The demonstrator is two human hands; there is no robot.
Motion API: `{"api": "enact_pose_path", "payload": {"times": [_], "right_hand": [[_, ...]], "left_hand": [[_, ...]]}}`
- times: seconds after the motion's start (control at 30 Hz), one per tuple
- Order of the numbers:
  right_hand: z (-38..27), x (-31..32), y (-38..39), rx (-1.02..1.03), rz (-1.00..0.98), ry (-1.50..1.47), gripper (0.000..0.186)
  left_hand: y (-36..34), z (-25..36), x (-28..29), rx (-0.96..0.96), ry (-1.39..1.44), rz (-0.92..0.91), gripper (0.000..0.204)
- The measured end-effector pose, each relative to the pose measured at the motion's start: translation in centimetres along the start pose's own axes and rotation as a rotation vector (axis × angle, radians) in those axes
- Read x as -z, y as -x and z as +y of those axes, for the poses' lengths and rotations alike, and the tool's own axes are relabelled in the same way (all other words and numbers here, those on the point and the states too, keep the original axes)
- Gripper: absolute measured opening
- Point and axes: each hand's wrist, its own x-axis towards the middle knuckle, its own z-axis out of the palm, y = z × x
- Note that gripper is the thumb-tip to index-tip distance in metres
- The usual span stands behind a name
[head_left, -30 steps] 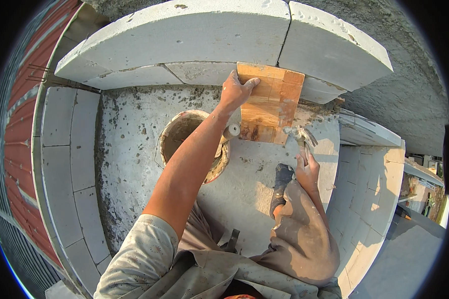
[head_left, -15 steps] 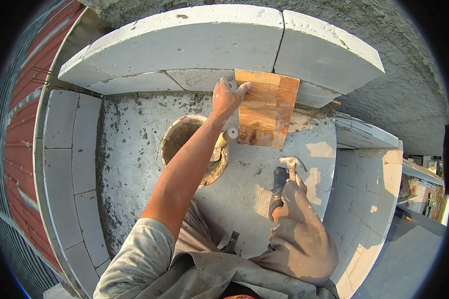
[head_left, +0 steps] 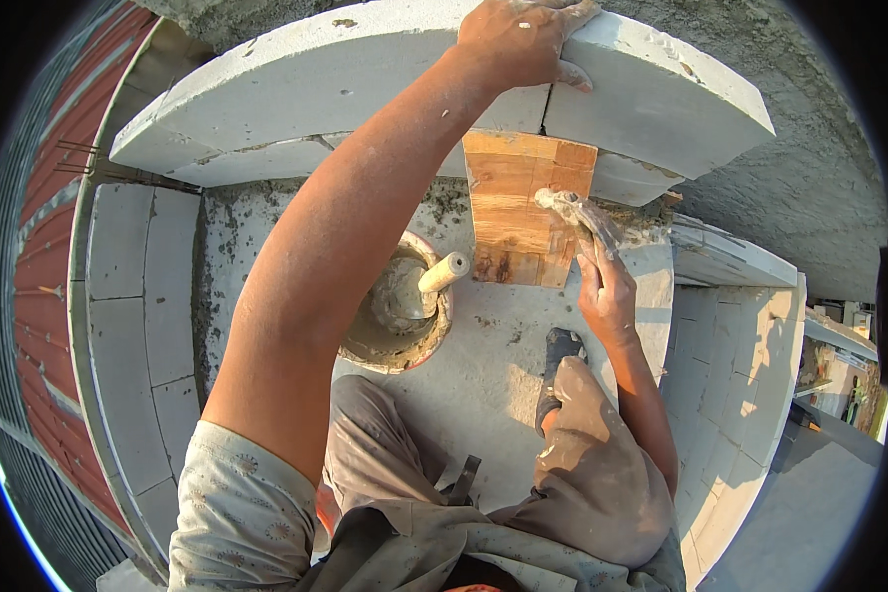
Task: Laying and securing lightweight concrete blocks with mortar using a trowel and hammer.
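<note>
Left hand (head_left: 523, 39): fingers curled over the joint between two grey blocks (head_left: 316, 89) (top course).
Right hand (head_left: 607, 296): closed round a trowel (head_left: 574, 212), blade smeared with mortar.
Board (head_left: 518, 207): wooden, upright behind the trowel blade.
Bucket (head_left: 400, 311): mortar inside, pale handle sticking out.

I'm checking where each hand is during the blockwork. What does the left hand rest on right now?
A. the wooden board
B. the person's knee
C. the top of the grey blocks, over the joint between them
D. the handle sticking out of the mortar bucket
C: the left hand lies on top of the grey blocks, over the joint, far from the bucket.
</note>
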Motion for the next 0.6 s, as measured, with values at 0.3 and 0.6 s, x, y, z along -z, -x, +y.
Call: {"api": "enact_pose_path", "payload": {"times": [0.3,0.6], "right_hand": [[1.3,-1.9,-6.8,-0.062,-0.149,0.175,0.037],[-3.0,6.4,-7.4,-0.321,0.267,-0.063,0.040]], "left_hand": [[0.2,-0.3,-1.0,0.014,0.090,-0.025,0.087],[-0.2,-2.2,-2.7,0.066,-0.084,-0.033,0.081]]}}
